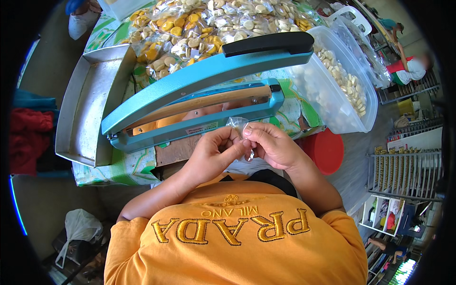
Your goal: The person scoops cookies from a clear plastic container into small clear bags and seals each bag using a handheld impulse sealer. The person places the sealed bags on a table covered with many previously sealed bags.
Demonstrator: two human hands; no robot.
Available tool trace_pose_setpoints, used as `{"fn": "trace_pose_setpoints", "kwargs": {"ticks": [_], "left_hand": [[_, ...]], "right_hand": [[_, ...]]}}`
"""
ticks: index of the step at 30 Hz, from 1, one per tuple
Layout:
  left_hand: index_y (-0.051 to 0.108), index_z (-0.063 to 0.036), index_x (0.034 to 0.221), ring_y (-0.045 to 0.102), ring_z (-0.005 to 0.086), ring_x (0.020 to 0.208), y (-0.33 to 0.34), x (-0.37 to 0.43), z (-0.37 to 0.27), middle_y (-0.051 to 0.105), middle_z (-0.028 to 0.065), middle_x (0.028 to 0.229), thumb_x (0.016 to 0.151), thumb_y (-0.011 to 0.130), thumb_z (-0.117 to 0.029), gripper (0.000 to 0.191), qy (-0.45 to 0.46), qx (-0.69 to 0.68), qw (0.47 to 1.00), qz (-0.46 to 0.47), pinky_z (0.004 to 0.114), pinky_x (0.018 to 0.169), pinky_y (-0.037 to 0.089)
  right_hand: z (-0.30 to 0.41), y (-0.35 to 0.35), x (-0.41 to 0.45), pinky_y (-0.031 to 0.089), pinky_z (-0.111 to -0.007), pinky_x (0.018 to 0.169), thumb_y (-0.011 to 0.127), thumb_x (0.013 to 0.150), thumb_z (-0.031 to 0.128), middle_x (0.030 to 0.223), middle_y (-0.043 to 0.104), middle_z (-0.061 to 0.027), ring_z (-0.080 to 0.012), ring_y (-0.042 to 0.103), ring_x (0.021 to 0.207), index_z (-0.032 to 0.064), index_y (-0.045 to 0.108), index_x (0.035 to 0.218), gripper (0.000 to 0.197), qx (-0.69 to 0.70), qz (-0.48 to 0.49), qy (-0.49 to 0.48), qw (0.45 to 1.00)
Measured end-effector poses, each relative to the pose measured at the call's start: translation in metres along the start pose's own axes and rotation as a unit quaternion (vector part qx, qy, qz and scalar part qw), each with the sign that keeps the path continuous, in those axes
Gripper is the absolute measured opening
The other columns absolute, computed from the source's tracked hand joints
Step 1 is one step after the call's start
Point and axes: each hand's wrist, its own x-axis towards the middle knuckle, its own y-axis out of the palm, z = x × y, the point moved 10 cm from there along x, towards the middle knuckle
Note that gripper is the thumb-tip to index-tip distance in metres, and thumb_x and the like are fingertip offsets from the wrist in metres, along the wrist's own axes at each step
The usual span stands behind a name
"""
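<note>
Close to my chest, my left hand (222,144) and my right hand (272,144) meet at a small clear plastic bag (237,123). Fingers of both hands pinch the bag; what it contains is hidden by them. Just beyond stands a blue impulse sealer (192,119), its long arm (178,80) raised and its black handle (269,43) at the upper right. A wooden-coloured strip (213,103) runs along the sealer's base. Behind it lies a heap of sealed clear bags (213,25) holding yellow and cream round pieces.
An open metal tray (93,76) sits on the table's left side. At right, a translucent plastic tub (342,85) holds cream pieces. Below the table edge is a red round container (325,151). A patterned cover (121,173) lies over the table. Other people (409,69) are farther off.
</note>
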Motion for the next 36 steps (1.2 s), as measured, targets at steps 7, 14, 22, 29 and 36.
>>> {"fn": "trace_pose_setpoints", "kwargs": {"ticks": [7, 14, 22, 29, 36], "left_hand": [[0.055, -0.0061, 0.082, 0.041, 0.002, 0.06, -0.014, -0.004, 0.0, 0.05, -0.0054, 0.069, 0.097, 0.052, -0.018, 0.019, -0.004, -0.021, 0.999, -0.035, 0.019, 0.054, 0.032], [0.054, -0.0052, 0.08, 0.035, 0.0011, 0.059, -0.023, -0.006, 0.004, 0.045, -0.0066, 0.065, 0.098, 0.053, -0.019, 0.023, 0.006, 0.008, 0.998, -0.069, 0.02, 0.05, 0.028], [0.054, -0.002, 0.078, 0.033, 0.0014, 0.059, -0.029, -0.012, -0.003, 0.042, -0.007, 0.063, 0.096, 0.056, -0.014, 0.021, 0.027, 0.109, 0.988, -0.106, 0.021, 0.049, 0.027], [0.053, -0.0022, 0.078, 0.033, 0.0021, 0.059, -0.032, -0.013, -0.001, 0.042, -0.0069, 0.063, 0.095, 0.055, -0.013, 0.02, 0.023, 0.139, 0.984, -0.113, 0.022, 0.05, 0.028], [0.05, -0.0052, 0.081, 0.037, 0.0028, 0.066, -0.001, -0.012, -0.017, 0.047, -0.0053, 0.075, 0.097, 0.051, -0.015, 0.019, 0.02, -0.038, 0.998, 0.05, 0.022, 0.057, 0.034]], "right_hand": [[0.015, -0.008, 0.0, 0.045, -0.025, 0.061, 0.05, 0.097, 0.021, 0.072, 0.052, -0.0006, -0.0088, 0.051, 0.068, 0.0059, 0.056, 0.08, 0.024, -0.03, -0.007, -0.039, 0.999], [0.042, -0.023, -0.011, 0.038, -0.025, 0.055, 0.051, 0.096, 0.019, 0.062, 0.051, -0.0015, -0.0076, 0.046, 0.059, 0.0022, 0.053, 0.07, 0.031, -0.339, -0.08, -0.077, 0.934], [0.067, -0.011, -0.022, 0.04, -0.036, 0.057, 0.058, 0.088, 0.013, 0.066, 0.05, -0.0155, -0.0278, 0.048, 0.058, -0.0051, 0.053, 0.074, 0.024, -0.505, -0.108, -0.166, 0.84], [0.063, -0.012, -0.022, 0.038, -0.031, 0.057, 0.056, 0.091, 0.012, 0.064, 0.047, -0.0064, -0.0155, 0.045, 0.061, -0.0014, 0.051, 0.069, 0.026, -0.511, -0.11, -0.179, 0.833], [0.041, -0.013, -0.025, 0.045, -0.026, 0.063, 0.056, 0.096, 0.026, 0.077, 0.053, 0.0002, -0.0113, 0.052, 0.071, 0.0018, 0.054, 0.092, 0.025, -0.265, -0.006, -0.032, 0.964]]}}
